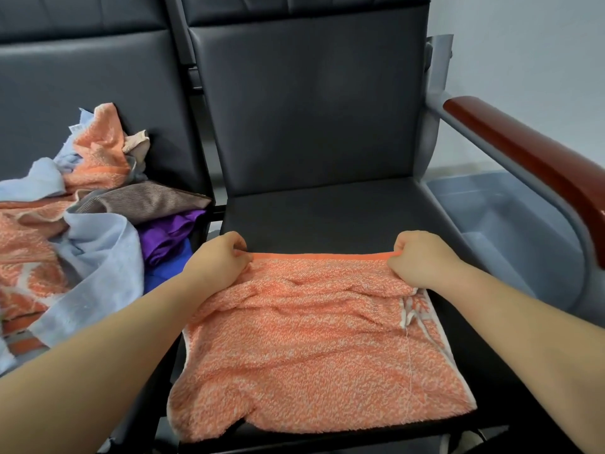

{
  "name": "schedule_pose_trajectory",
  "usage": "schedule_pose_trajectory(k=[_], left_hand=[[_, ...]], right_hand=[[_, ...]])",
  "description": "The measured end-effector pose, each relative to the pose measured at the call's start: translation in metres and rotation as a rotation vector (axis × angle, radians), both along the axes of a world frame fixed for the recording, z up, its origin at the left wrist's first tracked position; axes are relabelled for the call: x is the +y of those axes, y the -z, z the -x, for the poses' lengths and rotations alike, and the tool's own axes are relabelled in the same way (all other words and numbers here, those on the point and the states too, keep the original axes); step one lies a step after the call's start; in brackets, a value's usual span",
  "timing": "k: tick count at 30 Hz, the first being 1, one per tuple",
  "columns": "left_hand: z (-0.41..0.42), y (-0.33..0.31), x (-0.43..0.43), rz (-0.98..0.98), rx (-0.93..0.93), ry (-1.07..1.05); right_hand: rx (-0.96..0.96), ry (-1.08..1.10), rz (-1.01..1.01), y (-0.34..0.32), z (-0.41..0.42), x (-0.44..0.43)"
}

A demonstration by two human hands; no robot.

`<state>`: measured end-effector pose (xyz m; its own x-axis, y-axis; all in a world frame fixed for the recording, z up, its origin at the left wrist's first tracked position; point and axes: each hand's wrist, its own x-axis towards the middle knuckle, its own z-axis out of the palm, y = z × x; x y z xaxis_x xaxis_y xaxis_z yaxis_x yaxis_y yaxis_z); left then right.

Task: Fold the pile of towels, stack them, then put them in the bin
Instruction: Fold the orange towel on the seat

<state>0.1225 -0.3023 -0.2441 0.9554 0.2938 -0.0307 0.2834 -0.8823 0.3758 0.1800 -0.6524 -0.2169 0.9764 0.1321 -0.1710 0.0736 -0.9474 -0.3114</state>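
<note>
1. orange-and-white terry towel (311,339), spread on the black padded bench (327,214).
2. left hand (222,257), fingers curled, pinching the towel's far left corner.
3. right hand (420,260), fingers curled, pinching the far right corner.
4. unfolded pile of mixed towels (82,217), on the neighbouring seat, left.
5. grey plastic bin (484,204), beside the bench, right.
</note>
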Motion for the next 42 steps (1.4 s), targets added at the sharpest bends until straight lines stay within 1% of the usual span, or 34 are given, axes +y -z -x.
schedule_pose_trajectory(k=[2,5,8,11,15,19,21,24,27,29,31,34,37,39,40,42], left_hand=[[-0.003,0.0,0.0,0.008,0.031,0.01],[-0.004,-0.002,0.002,-0.025,0.098,0.053],[-0.003,-0.004,0.008,-0.039,0.113,0.107],[-0.001,-0.009,0.012,-0.017,0.066,0.126],[0.004,-0.022,0.018,0.104,-0.052,0.028],[0.014,-0.029,0.03,0.127,-0.03,0.004],[0.018,-0.031,0.031,0.127,-0.036,-0.021],[0.022,-0.037,0.028,0.155,-0.085,-0.086],[0.022,-0.058,0.025,0.161,-0.157,-0.135],[0.015,-0.083,0.026,0.136,-0.245,-0.148],[0.007,-0.122,0.029,0.134,-0.371,-0.171],[0.001,-0.191,0.031,0.142,-0.584,-0.211],[0.007,-0.242,0.027,0.173,-0.761,-0.201],[0.016,-0.254,0.024,0.167,-0.831,-0.169],[0.021,-0.253,0.024,0.174,-0.836,-0.152],[0.032,-0.236,0.026,0.167,-0.79,-0.132]], right_hand=[[0.01,0.017,0.029,0.001,-0.001,0.001],[0.074,0.012,0.076,0.0,-0.005,0.001],[0.086,-0.031,0.051,0.0,-0.008,-0.001],[0.025,-0.069,-0.021,0.001,-0.005,-0.003],[-0.066,-0.062,-0.116,0.002,-0.008,-0.006],[-0.01,-0.082,-0.127,0.0,-0.01,-0.007],[-0.013,-0.036,-0.185,0.0,-0.011,-0.003],[0.001,0.085,-0.37,-0.004,-0.016,0.005],[-0.026,0.14,-0.431,-0.023,-0.026,0.019],[-0.065,0.151,-0.468,-0.048,-0.036,0.028],[-0.15,0.173,-0.58,-0.085,-0.048,0.037],[-0.32,0.186,-0.811,-0.15,-0.063,0.044],[-0.492,0.124,-0.931,-0.196,-0.065,0.038],[-0.562,0.085,-0.992,-0.209,-0.06,0.03],[-0.569,0.073,-1.002,-0.208,-0.056,0.026],[-0.522,0.044,-0.94,-0.19,-0.045,0.016]])
